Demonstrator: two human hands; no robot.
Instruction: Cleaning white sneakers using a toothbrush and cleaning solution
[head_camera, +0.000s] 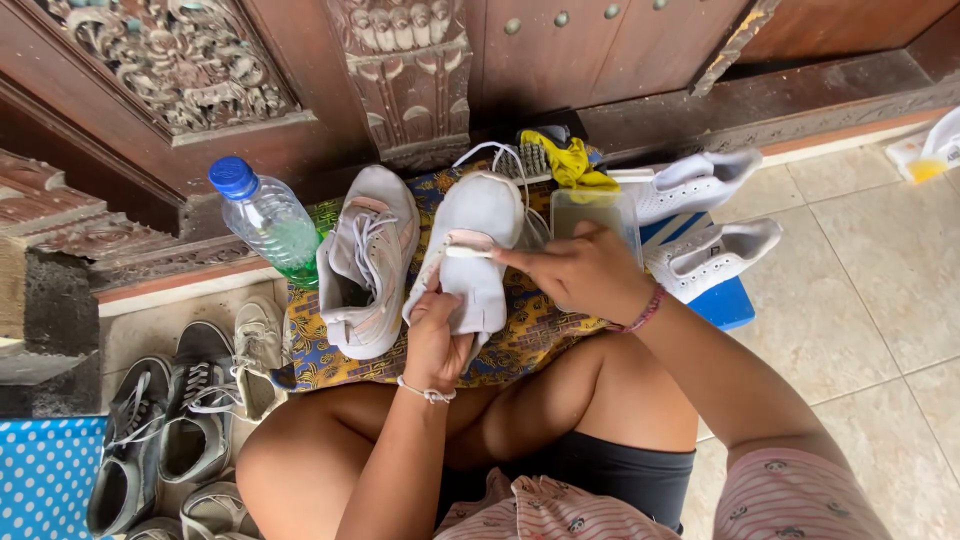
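My left hand (437, 338) grips a light grey sneaker (480, 225) at its heel end, holding it sole-side toward me over a patterned cloth (530, 335). My right hand (582, 268) pinches a small white stick-like tool (468, 252) and presses its tip against the sneaker. The shoe's white lace (497, 150) trails off behind the toe. The matching sneaker (365, 262), grey with pink trim, lies on the cloth just to the left.
A clear plastic bottle with a blue cap (268, 218) leans at the left. A clear container (597, 212), yellow rag (572, 160) and brush sit behind. Two white sneakers (705, 215) rest on a blue box at right. Several dark shoes (165, 430) lie at lower left below a carved wooden door (400, 70).
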